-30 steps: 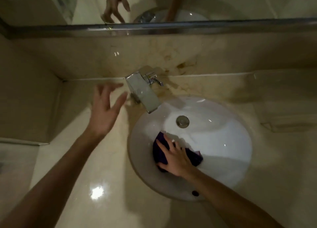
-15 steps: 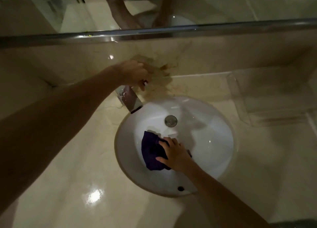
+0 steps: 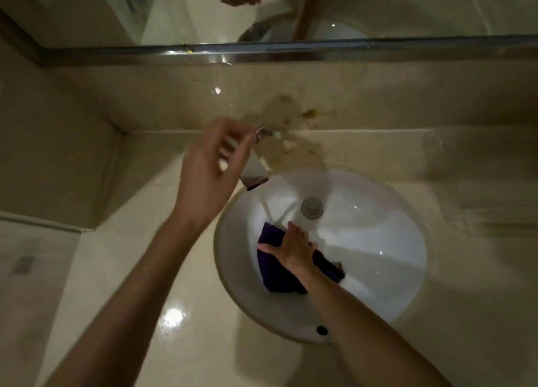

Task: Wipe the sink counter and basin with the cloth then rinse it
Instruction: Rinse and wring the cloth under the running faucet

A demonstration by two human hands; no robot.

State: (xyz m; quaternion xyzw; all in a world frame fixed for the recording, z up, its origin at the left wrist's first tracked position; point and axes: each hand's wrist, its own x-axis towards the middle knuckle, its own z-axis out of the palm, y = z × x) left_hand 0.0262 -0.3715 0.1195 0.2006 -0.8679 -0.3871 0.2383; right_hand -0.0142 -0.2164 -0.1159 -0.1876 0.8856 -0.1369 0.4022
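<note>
Fingers (image 3: 294, 232) splayed flat on cloth (image 3: 273, 273)

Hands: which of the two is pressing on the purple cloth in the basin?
The right hand lies flat on the purple cloth inside the basin. The left hand is up by the faucet, touching no cloth.

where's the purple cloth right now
In the head view, the purple cloth lies inside the white basin, on its left slope below the drain, pressed flat under the right hand.
</note>
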